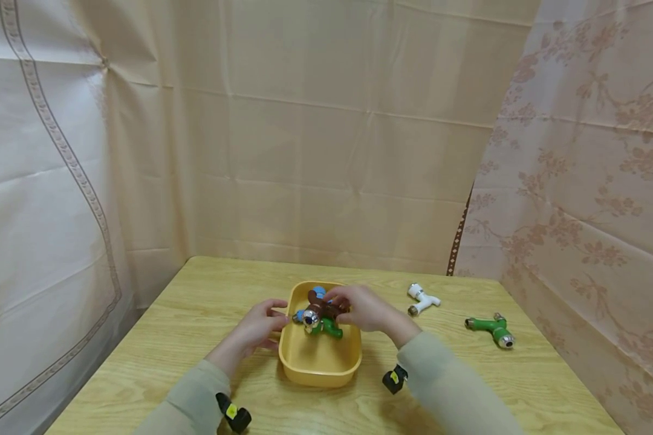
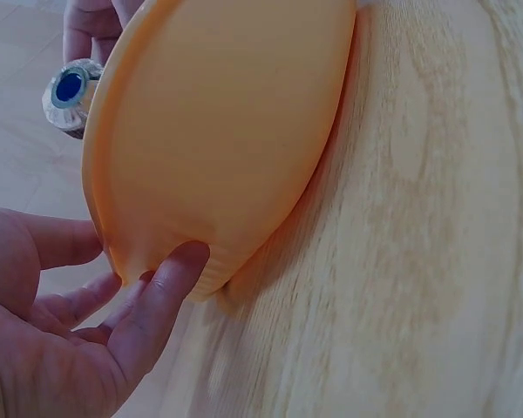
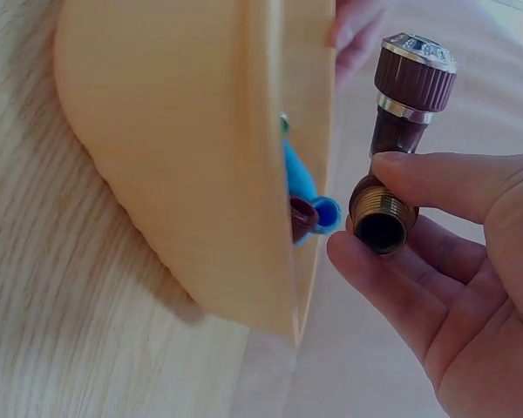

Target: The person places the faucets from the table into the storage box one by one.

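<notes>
A brown tap [image 3: 399, 131] with a ribbed knob, chrome cap and brass thread is pinched between the thumb and fingers of my right hand [image 1: 363, 307]. It is over the yellow plastic basin [image 1: 320, 365], overlapping the taps inside in the head view. In the basin lie a blue tap [image 3: 298, 172], a green tap [image 1: 332, 330] and a brown spout [image 3: 302, 214], all partly hidden. Beside the basin's left wall is my left hand [image 1: 258, 327], with loosely extended fingers. Its fingertips touch the rim and its thumb [image 2: 181, 270] lies against the outer wall.
On the wooden table [image 1: 223, 290], a white tap [image 1: 424, 300] lies right of the basin. Farther right, near the table's edge, is another green tap [image 1: 492, 327]. Cloth curtains [image 1: 326, 151] hang behind and at both sides.
</notes>
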{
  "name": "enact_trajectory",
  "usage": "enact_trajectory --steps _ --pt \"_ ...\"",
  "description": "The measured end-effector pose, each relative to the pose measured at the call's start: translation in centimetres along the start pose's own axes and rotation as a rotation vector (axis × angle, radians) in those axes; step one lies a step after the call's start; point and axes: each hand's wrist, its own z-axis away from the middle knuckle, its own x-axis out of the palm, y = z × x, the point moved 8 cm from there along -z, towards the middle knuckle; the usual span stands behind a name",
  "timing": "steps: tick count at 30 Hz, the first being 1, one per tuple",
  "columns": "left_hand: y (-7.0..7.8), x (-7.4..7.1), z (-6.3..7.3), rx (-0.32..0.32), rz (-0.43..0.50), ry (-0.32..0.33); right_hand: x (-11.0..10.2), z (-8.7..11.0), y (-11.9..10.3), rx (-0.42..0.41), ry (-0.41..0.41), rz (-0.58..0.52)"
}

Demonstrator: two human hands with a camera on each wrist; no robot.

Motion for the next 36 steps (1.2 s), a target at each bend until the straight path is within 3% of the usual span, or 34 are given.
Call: enact_trajectory --steps 4,15,23,31,36 --pt "0.0 0.0 0.0 0.005 -0.003 -0.003 0.6 -0.2 -0.4 -0.018 -0.021 0.053" --pt "0.3 0.1 0.5 0.009 -0.003 -0.002 1.9 -0.9 -0.8 0.004 -0.111 0.024" --pt "0.4 0.1 0.4 0.008 -0.017 -0.005 2.4 -1.0 -1.2 -0.030 -0.110 0.024" --pt "0.3 0.2 0.4 0.004 -0.019 -0.003 3.0 -1.2 -1.1 0.004 -0.114 -0.102" --pt "0.2 0.0 0.3 0.003 -0.021 0.001 3.0 -1.1 -0.8 0.020 -0.114 -0.101"
